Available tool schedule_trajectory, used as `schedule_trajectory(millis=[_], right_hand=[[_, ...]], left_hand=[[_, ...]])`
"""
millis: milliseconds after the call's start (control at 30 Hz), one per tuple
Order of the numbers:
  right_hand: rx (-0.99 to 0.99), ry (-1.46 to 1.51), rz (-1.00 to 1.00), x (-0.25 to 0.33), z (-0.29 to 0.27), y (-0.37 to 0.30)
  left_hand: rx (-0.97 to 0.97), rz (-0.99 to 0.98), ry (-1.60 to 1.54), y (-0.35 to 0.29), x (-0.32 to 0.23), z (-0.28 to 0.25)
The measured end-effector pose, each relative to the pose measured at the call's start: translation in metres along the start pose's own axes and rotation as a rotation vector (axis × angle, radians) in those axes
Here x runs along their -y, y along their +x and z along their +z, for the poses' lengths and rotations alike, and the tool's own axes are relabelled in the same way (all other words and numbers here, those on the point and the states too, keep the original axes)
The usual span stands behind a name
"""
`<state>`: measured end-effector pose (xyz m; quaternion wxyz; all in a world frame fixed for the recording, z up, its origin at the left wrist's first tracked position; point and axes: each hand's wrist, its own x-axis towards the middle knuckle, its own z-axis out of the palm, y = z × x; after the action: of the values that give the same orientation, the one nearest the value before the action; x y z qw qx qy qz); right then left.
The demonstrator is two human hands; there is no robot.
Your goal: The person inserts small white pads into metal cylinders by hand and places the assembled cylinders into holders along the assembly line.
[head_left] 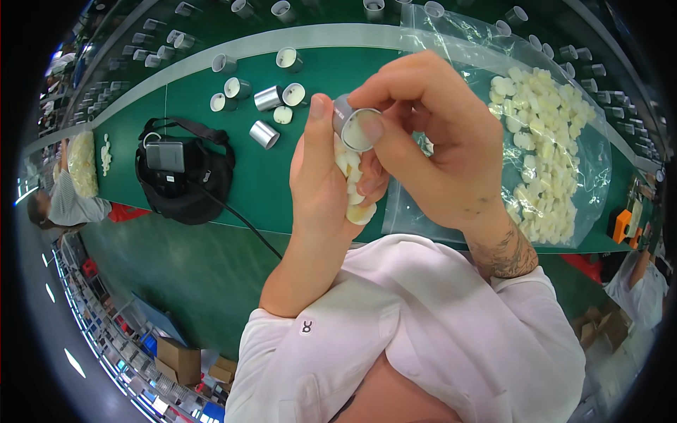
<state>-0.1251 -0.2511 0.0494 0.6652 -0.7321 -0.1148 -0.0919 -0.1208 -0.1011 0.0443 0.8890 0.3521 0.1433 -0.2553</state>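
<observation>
A small silver metal cap (pixel 344 113) is held up in front of me, its round mouth tipped toward me. A pale disc (pixel 357 135) shows inside that mouth. My left hand (pixel 315 176) is closed, its thumb against the cap's left side and its fingers curled around several pale yellow discs (pixel 352 192) lined up in the palm. My right hand (pixel 451 127) pinches the cap from the right, thumb at the rim of the mouth and index finger on the far side. The other right fingers are folded and partly hidden.
Several silver caps (pixel 268 98) stand or lie on the green table (pixel 282 190). At right, many pale discs (pixel 550 162) lie on a clear plastic bag (pixel 599 176). A black bag (pixel 204 180) with a grey device and cable sits left. Other people (pixel 60 190) work at both sides.
</observation>
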Motion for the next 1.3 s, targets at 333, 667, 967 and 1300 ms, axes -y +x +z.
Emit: schedule_trajectory(millis=[333, 667, 967, 1300], right_hand=[[0.062, 0.072, -0.014, 0.007, -0.005, 0.002], [0.06, 0.033, 0.091, 0.007, -0.008, 0.001], [0.117, 0.252, 0.14, -0.004, -0.014, 0.0], [0.117, 0.344, 0.296, 0.0, -0.016, -0.001]], left_hand=[[-0.029, 0.009, 0.024, -0.004, 0.001, 0.006], [0.004, 0.037, 0.137, -0.002, 0.006, 0.004], [-0.003, -0.062, 0.023, -0.001, 0.009, 0.001], [-0.04, 0.029, 0.231, -0.006, 0.021, 0.002]])
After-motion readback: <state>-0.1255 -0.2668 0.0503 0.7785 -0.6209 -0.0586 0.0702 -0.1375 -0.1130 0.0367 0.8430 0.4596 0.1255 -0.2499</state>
